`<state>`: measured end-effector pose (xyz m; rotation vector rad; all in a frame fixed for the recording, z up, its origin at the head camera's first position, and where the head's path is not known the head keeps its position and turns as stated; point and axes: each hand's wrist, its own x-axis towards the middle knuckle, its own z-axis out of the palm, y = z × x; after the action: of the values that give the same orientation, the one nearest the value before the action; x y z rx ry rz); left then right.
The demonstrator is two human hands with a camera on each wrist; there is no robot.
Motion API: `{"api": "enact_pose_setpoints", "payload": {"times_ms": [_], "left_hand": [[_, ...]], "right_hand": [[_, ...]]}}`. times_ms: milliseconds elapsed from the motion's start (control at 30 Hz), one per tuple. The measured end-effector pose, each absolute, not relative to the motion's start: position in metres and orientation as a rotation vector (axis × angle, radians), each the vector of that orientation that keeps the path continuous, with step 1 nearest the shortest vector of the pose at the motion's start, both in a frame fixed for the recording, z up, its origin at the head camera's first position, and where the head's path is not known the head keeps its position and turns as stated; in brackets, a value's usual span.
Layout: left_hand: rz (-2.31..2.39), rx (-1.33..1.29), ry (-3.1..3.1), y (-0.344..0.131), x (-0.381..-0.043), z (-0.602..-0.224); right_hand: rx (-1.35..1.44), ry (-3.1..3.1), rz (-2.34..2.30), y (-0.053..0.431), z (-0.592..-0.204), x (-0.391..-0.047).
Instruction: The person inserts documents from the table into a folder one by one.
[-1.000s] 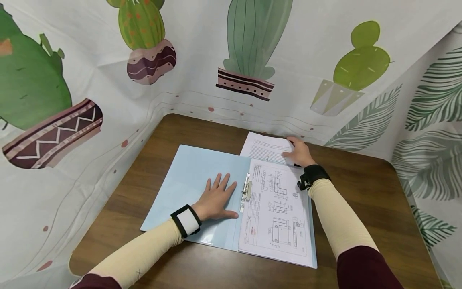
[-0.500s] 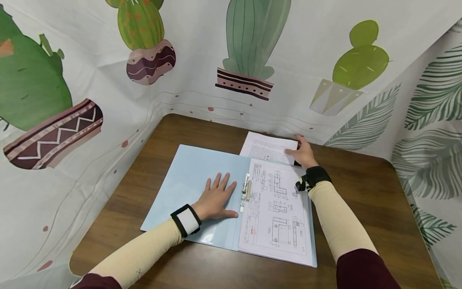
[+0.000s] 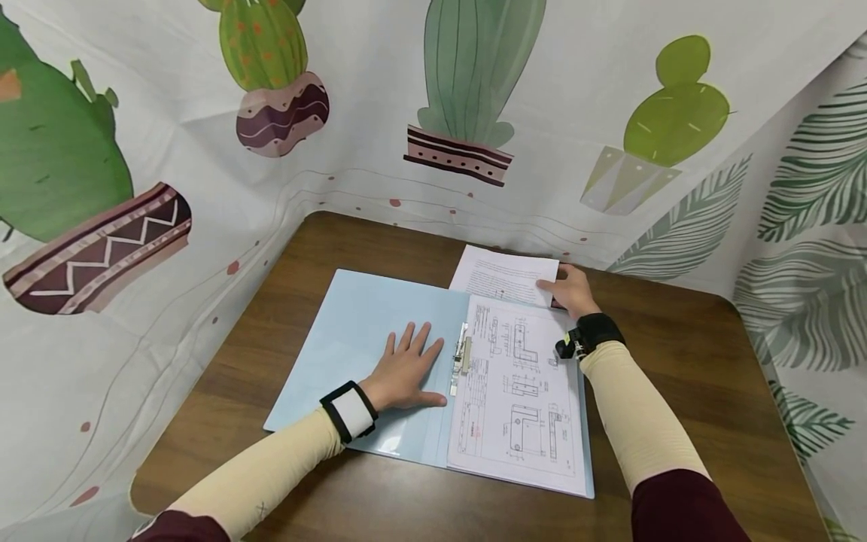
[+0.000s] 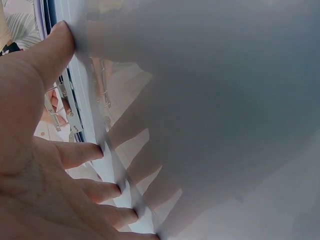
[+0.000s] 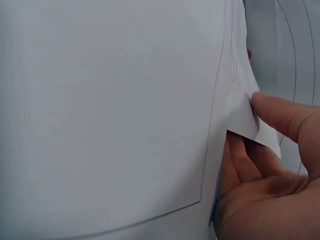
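Note:
A light blue folder (image 3: 379, 293) lies spread on the table. My left hand (image 3: 404, 374) rests flat on its bare left cover, fingers spread; the left wrist view shows the fingertips touching the glossy cover (image 4: 225, 125). A metal clip (image 3: 462, 355) runs along the spine. On the right side lies a sheet with technical drawings (image 3: 521, 399). Beyond the folder's far edge is a sheet of printed text (image 3: 508, 272). My right hand (image 3: 574, 292) pinches that sheet's right edge, thumb on top and fingers underneath, as the right wrist view also shows at the paper's corner (image 5: 245, 117).
The brown wooden table (image 3: 677, 361) has rounded corners. A white cloth with cactus prints (image 3: 366, 90) hangs behind and to the left, and leaf prints (image 3: 813, 301) show at the right. Black bands with small devices are on both wrists.
My right hand has shifted slightly right along the printed sheet, and its fingers have slipped under the sheet's edge. The left hand stays in place on the cover.

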<state>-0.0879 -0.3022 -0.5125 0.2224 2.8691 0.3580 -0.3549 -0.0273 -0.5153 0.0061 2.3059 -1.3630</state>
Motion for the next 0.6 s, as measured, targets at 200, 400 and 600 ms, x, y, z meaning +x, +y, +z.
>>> {"api": "enact_pose_setpoints", "payload": {"times_ms": [200, 400, 600], "left_hand": [[0.363, 0.234, 2.878, -0.3022, -0.0887, -0.5109], [0.364, 0.244, 2.882, -0.3023, -0.0887, -0.5119], [0.363, 0.243, 2.877, -0.3028, -0.0888, -0.5130]], "right_hand": [[-0.075, 2.356, -1.277, -0.0263, -0.5142, -0.3547], [-0.134, 2.402, -1.222, -0.0249, -0.5149, -0.3531], [-0.134, 2.422, -1.218, -0.0233, -0.5178, -0.3521]]}}
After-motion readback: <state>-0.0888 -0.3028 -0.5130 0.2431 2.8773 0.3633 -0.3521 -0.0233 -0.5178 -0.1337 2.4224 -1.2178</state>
